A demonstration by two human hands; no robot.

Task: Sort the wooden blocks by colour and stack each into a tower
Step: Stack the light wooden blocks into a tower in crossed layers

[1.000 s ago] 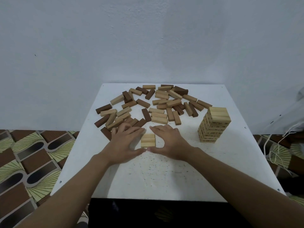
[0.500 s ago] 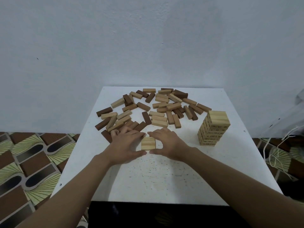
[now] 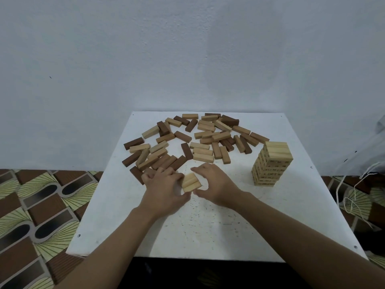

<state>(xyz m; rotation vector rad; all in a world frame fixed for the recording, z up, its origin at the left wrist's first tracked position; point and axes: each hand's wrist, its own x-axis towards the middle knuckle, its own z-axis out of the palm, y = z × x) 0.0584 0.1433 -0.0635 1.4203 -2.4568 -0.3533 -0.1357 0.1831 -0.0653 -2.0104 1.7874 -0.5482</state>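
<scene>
**Three pale rectangular wooden blocks (image 3: pixel 191 182) squeezed into one layer**

Three of them lie side by side at the near middle of the white square table (image 3: pixel 208 230), and both hands are on the set. The left hand (image 3: pixel 164 190) closes on the left side with curled fingers, thumb tucked at the near corner. The right hand (image 3: pixel 218 184) clasps the right side, thumb at the near end, fingers over the far end. A two-handed pinch, then. Whether the set rests on the table or is just off it, I can't tell.

By my reading, this is a layer being squared up for the tall tower of pale wooden blocks (image 3: pixel 271 163) standing well to the right. To do it well, press evenly from both sides so the ends come flush and no gap opens between the long faces. Carry it level, or the middle block may drop out. The tower's top layer seems to run left to right, so these three want setting crosswise. Lower them straight down and release gently, because a nudge could topple so high a stack.

Beyond the hands lies the loose spread of pale, mid-brown and dark brown wooden blocks (image 3: pixel 187 140), with dark ones just beside the left knuckles. Swing clear of them.
</scene>
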